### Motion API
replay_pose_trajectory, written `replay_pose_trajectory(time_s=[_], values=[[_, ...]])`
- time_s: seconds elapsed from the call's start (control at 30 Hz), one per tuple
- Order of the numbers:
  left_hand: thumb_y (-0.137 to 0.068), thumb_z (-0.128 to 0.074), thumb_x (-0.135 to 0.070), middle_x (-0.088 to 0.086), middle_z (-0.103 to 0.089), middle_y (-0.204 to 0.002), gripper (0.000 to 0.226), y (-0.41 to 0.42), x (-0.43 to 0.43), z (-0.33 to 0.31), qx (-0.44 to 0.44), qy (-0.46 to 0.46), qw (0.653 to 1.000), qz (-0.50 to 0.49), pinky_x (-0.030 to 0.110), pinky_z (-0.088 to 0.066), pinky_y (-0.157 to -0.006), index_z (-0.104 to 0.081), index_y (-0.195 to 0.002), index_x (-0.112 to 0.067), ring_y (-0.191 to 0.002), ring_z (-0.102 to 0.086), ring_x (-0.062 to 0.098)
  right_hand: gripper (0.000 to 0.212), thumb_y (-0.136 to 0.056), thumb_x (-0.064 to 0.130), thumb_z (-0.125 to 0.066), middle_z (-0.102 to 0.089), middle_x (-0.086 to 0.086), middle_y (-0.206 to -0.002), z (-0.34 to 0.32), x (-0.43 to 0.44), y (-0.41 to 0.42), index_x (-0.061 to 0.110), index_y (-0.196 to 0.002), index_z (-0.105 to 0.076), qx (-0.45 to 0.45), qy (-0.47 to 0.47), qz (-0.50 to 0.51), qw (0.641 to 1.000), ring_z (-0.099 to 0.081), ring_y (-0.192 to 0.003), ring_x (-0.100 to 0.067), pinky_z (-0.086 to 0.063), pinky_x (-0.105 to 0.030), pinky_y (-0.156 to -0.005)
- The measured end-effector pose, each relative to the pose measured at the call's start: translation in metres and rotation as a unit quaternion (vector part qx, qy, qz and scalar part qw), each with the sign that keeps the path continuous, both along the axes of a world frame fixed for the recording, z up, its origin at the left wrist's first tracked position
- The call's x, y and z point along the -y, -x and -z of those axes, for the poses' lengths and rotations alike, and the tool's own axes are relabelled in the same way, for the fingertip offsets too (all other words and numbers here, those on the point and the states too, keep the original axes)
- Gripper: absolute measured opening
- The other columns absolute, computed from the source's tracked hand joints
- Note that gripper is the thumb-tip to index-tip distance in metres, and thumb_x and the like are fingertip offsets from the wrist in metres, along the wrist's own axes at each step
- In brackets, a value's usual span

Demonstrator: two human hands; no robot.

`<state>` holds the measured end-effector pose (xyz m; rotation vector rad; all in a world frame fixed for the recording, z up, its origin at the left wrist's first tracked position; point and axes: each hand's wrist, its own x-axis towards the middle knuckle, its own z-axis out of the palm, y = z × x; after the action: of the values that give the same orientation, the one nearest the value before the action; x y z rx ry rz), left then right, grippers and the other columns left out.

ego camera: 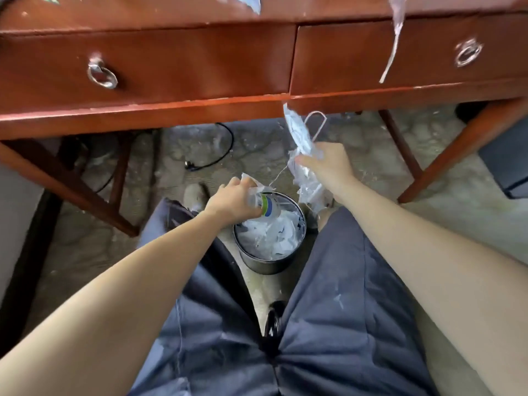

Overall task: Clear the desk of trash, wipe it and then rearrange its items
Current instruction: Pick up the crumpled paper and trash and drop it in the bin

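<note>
The left hand (231, 200) grips a small plastic bottle (264, 205) and a scrap of paper, held over the 11 o'clock rim of the dark bin (265, 265) on the floor between the person's knees. Crumpled paper (268, 235) fills the bin. At 1 o'clock from the bin, the right hand (328, 164) clutches a face mask (297, 132) and a clear plastic wrapper (310, 187). At 12 o'clock stands the table (171, 12), with a paper strip (395, 38) dangling off its edge.

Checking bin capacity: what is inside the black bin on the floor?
Crumpled white paper fills the bin nearly to the rim; anything beneath it is covered.
</note>
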<state>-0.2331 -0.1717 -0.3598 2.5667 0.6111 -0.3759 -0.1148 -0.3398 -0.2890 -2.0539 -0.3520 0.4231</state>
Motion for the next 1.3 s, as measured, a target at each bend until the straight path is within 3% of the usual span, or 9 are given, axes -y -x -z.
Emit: replay_pose_trajectory(time_s=[0.47, 0.57, 0.63, 0.73, 0.83, 1.0, 1.1, 1.2, 1.3], values=[[-0.086, -0.064, -0.040, 0.006, -0.039, -0.126, 0.057, -0.032, -0.003, 0.134, -0.035, -0.032, 0.999, 0.022, 0.040, -0.046, -0.068, -0.041, -0.135, -0.022, -0.113, -0.037, 0.031, 0.034, -0.084, 0.016, -0.066, -0.049, 0.001, -0.063, 0.228, -0.044, -0.024, 0.023, -0.058, -0.045, -0.169, 0.257, -0.014, 0.951, -0.053, -0.074, -0.022, -0.035, -0.028, -0.062], [-0.088, -0.062, -0.040, 0.009, -0.037, -0.130, 0.056, -0.038, -0.005, 0.156, -0.061, -0.054, 0.995, 0.060, 0.039, -0.047, -0.064, -0.041, -0.135, -0.020, -0.114, -0.037, 0.033, 0.014, -0.088, 0.017, -0.062, -0.062, -0.014, -0.105, 0.257, -0.050, -0.026, 0.012, -0.101, -0.064, -0.179, 0.356, -0.114, 0.910, -0.060, -0.102, -0.030, -0.040, -0.029, -0.072], [-0.089, -0.061, -0.042, 0.010, -0.036, -0.132, 0.058, -0.043, -0.006, 0.170, -0.077, -0.075, 0.990, 0.087, 0.042, -0.052, -0.067, -0.039, -0.137, -0.019, -0.118, -0.035, 0.033, 0.060, -0.086, 0.029, -0.064, -0.048, -0.013, -0.139, 0.270, -0.053, -0.027, 0.013, -0.140, -0.042, -0.216, 0.381, -0.171, 0.883, -0.053, -0.121, -0.032, -0.046, -0.033, -0.088], [-0.091, -0.064, -0.039, 0.011, -0.035, -0.133, 0.061, -0.053, -0.005, 0.189, -0.103, -0.104, 0.982, 0.119, 0.042, -0.053, -0.071, -0.035, -0.140, -0.017, -0.119, -0.036, 0.034, 0.094, -0.074, 0.054, -0.064, -0.044, -0.008, -0.146, 0.276, -0.052, -0.028, 0.032, -0.152, -0.017, -0.220, 0.366, -0.201, 0.882, -0.050, -0.126, -0.034, -0.047, -0.039, -0.096], [-0.093, -0.061, -0.029, 0.008, -0.030, -0.135, 0.050, -0.064, 0.004, 0.200, -0.168, -0.115, 0.970, 0.135, 0.034, -0.048, -0.072, -0.040, -0.137, -0.018, -0.122, -0.034, 0.032, 0.101, -0.059, 0.073, -0.051, -0.042, -0.004, -0.148, 0.275, -0.043, -0.025, 0.038, -0.150, -0.024, -0.200, 0.363, -0.224, 0.882, -0.044, -0.133, -0.034, -0.045, -0.043, -0.102], [-0.090, -0.064, -0.042, 0.011, -0.024, -0.152, 0.072, -0.070, -0.002, 0.191, -0.266, 0.031, 0.954, 0.137, 0.042, -0.036, -0.106, -0.030, -0.147, -0.014, -0.136, -0.031, 0.033, 0.037, -0.087, 0.020, -0.060, -0.065, -0.005, -0.120, 0.271, -0.036, -0.032, 0.021, -0.124, -0.065, -0.289, 0.180, 0.028, 0.940, -0.062, -0.107, -0.023, -0.052, -0.029, -0.084], [-0.093, -0.058, -0.036, 0.011, -0.043, -0.144, 0.052, -0.068, -0.020, 0.164, -0.195, 0.076, 0.975, 0.073, 0.033, -0.036, -0.103, -0.045, -0.140, -0.017, -0.133, -0.040, 0.033, 0.027, -0.101, 0.025, -0.044, -0.064, -0.009, -0.108, 0.247, -0.038, -0.045, 0.016, -0.117, -0.063, -0.478, -0.013, 0.290, 0.829, -0.058, -0.104, -0.023, -0.050, -0.028, -0.076], [-0.093, -0.054, -0.046, 0.008, -0.038, -0.149, 0.058, -0.053, -0.029, 0.155, -0.166, 0.046, 0.978, 0.118, 0.031, -0.035, -0.103, -0.039, -0.146, -0.028, -0.135, -0.038, 0.030, 0.063, -0.099, 0.064, -0.023, -0.062, -0.010, -0.123, 0.223, -0.039, -0.049, 0.021, -0.131, -0.056, -0.561, -0.143, 0.293, 0.761, -0.054, -0.123, -0.026, -0.042, -0.043, -0.105], [-0.091, -0.050, -0.051, 0.008, -0.030, -0.156, 0.068, -0.037, -0.027, 0.168, -0.196, -0.018, 0.959, 0.204, 0.041, -0.023, -0.117, -0.025, -0.152, -0.032, -0.140, -0.030, 0.031, 0.060, -0.094, 0.070, -0.025, -0.062, 0.002, -0.117, 0.202, -0.061, -0.031, 0.032, -0.125, -0.059, -0.476, -0.131, 0.129, 0.860, -0.052, -0.121, -0.019, -0.037, -0.042, -0.106]])
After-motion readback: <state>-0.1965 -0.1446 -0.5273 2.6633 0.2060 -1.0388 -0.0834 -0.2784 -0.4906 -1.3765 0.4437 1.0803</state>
